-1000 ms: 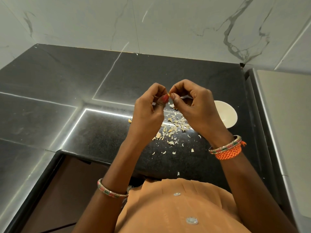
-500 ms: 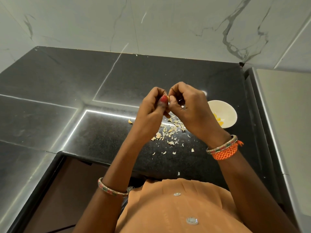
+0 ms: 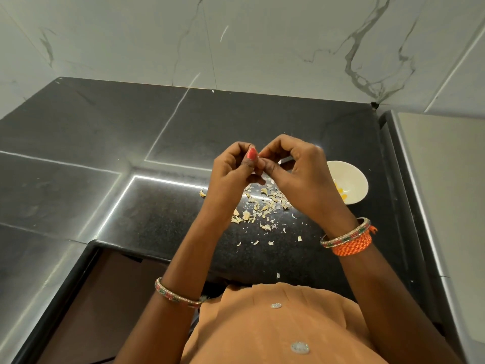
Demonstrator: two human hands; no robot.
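Above a black stone counter (image 3: pixel 157 219), my left hand (image 3: pixel 231 177) and my right hand (image 3: pixel 296 174) meet fingertip to fingertip. Both pinch one small pale piece (image 3: pixel 258 158) between thumbs and forefingers; most of it is hidden by the fingers. Below the hands a heap of dry pale peels (image 3: pixel 262 206) lies scattered on the counter. A small white bowl (image 3: pixel 354 179) stands just right of my right hand, with a few yellow bits (image 3: pixel 341 193) inside.
A white marble wall (image 3: pixel 262 48) rises behind the counter. On the right, past a dark raised edge, is a grey steel surface (image 3: pixel 446 193). The counter's front edge runs under my forearms, with stray peel flakes near it (image 3: pixel 278 275).
The hands have stayed together over the peel heap, working the small piece; the left thumb has shifted upward over it. The view has dropped slightly.
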